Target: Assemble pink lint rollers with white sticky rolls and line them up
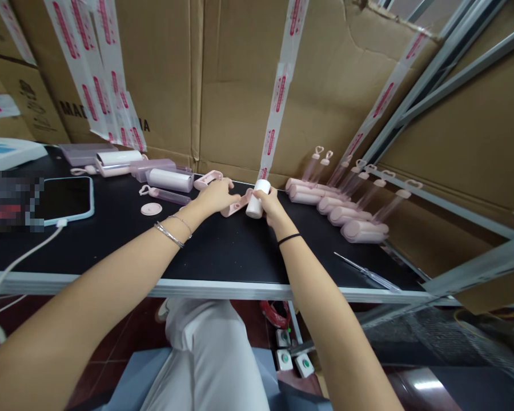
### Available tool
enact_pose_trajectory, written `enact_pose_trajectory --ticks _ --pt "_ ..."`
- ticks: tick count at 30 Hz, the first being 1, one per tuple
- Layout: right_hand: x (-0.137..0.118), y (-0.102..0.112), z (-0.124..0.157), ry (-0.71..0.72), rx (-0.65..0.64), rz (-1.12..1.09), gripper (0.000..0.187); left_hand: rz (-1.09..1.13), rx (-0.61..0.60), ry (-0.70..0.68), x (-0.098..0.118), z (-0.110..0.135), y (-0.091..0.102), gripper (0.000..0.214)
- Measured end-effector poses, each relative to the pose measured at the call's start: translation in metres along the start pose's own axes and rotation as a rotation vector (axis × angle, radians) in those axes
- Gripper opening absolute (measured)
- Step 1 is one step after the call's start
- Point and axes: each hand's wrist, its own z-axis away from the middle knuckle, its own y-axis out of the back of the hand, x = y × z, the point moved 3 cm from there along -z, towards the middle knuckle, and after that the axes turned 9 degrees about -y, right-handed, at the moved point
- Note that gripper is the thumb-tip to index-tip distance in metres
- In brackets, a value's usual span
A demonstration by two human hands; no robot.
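My right hand (273, 206) is closed around a smooth white cylinder (257, 206), held tilted above the black tabletop. To its left is my left hand (216, 198), thumb and fingers apart, directly over a hollow pale pink shell (235, 206). The hand covers part of that shell, so whether it touches it is unclear. One end of the shell meets the side of the white cylinder. Just behind my left hand lies a second open pink shell (208, 179). A round pink disc (151, 209) and a translucent tube with a heart-shaped loop (167, 194) lie left of my wrist.
Several pink cylindrical units (364, 230) with clear looped tubes line the right side. A screwdriver (368, 272) lies near the front edge. White and mauve housings (170, 179) sit back left, beside a phone (66, 198) on a cable. Cardboard (235, 85) walls the back.
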Motion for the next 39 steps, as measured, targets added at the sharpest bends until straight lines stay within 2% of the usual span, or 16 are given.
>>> enact_pose_trajectory --ticks 3,4,6,9,11,14,17,19,22,26,33,39 --pt "-0.001 -0.004 0.002 0.082 -0.073 0.047 0.064 0.104 -0.290 0.182 -0.004 0.005 -0.012 0.017" --pt "-0.001 -0.006 0.003 0.098 -0.101 0.061 0.063 0.144 -0.339 0.207 -0.003 0.007 -0.014 0.018" --pt "0.000 -0.008 0.004 0.125 -0.160 0.081 0.063 0.221 -0.361 0.215 0.000 0.011 -0.016 0.019" --pt "-0.003 -0.011 0.005 0.227 -0.222 0.100 0.065 0.317 -0.348 0.185 0.008 0.015 -0.017 0.012" --pt "-0.005 -0.011 0.007 0.311 -0.223 0.102 0.066 0.481 -0.313 0.190 0.015 0.016 -0.018 0.011" --pt "-0.010 -0.008 0.009 0.421 -0.184 0.109 0.067 0.703 -0.157 0.231 0.020 0.015 -0.021 0.023" --pt "-0.014 -0.005 0.010 0.511 -0.140 0.113 0.070 0.630 0.035 0.184 0.019 0.012 -0.021 0.030" --pt "-0.014 -0.004 0.010 0.543 -0.132 0.116 0.072 0.617 0.088 0.103 0.019 0.010 -0.020 0.029" --pt "-0.016 -0.003 0.009 0.606 -0.132 0.102 0.073 0.686 0.066 -0.017 0.020 0.010 -0.020 0.028" --pt "-0.018 -0.001 0.012 0.682 -0.109 0.071 0.068 0.730 0.010 -0.086 0.023 0.013 -0.020 0.028" --pt "-0.023 -0.001 0.021 0.686 -0.115 -0.005 0.065 0.658 0.041 -0.194 0.021 0.010 -0.020 0.034" --pt "-0.025 0.002 0.017 0.636 -0.109 -0.095 0.067 0.635 0.044 -0.221 0.026 0.011 -0.013 0.037"
